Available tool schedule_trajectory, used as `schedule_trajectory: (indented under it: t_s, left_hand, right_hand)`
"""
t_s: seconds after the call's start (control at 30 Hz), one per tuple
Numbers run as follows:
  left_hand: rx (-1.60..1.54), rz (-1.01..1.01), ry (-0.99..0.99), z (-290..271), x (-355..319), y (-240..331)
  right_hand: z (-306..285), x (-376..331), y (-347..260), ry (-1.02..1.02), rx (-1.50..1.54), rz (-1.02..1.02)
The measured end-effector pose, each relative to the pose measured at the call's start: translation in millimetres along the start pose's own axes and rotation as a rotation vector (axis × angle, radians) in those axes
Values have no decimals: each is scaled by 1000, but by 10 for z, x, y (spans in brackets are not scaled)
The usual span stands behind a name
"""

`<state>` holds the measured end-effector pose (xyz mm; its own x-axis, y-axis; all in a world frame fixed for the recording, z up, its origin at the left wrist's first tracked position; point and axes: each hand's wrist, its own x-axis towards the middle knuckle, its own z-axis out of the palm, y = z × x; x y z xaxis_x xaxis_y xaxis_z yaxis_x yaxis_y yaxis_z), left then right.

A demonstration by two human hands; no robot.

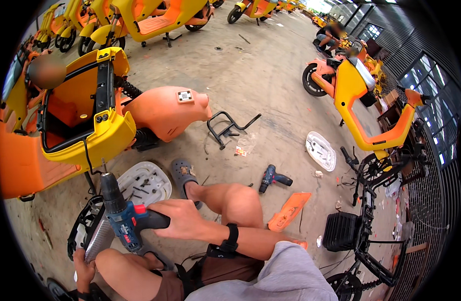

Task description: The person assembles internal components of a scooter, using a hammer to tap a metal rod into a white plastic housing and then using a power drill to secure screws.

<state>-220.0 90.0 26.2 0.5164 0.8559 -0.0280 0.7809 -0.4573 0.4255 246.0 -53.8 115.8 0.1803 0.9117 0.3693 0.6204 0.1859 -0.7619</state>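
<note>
My right hand (183, 219) is wrapped round the grip of a blue-and-black cordless drill (121, 223), held upright with its bit pointing away from me. At the lower left, my left hand (84, 268) grips the near edge of a silver textured panel (99, 238) beside a black frame; what exactly this part is, I cannot tell. The drill stands just right of the panel, and its bit touches nothing that I can see. Beyond it lies a white tray (162, 186) with several screws and small dark parts. A yellow-and-orange scooter body (110, 133) with an open black-rimmed compartment stands past the panel.
On the floor lie a second cordless drill (274, 178), an orange panel (290, 211), a black bent-tube bracket (228, 131) and another white tray (322, 150). A partly stripped scooter (363, 231) stands at right. More scooters (155, 25) line the back; a person (328, 37) crouches far off.
</note>
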Motion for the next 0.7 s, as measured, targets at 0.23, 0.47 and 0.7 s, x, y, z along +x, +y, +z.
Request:
schedule_trajectory:
  t_s: [0.23, 0.47, 0.7]
  left_hand:
    - [12, -30, -116, 74, 57, 39]
    - [-40, 59, -22, 162, 130, 392]
    - [-54, 87, -33, 191, 200, 509]
  right_hand:
    - [-66, -17, -5, 32, 17, -2]
    - [-91, -40, 39, 49, 1, 8]
    - [-108, -35, 37, 65, -1, 0]
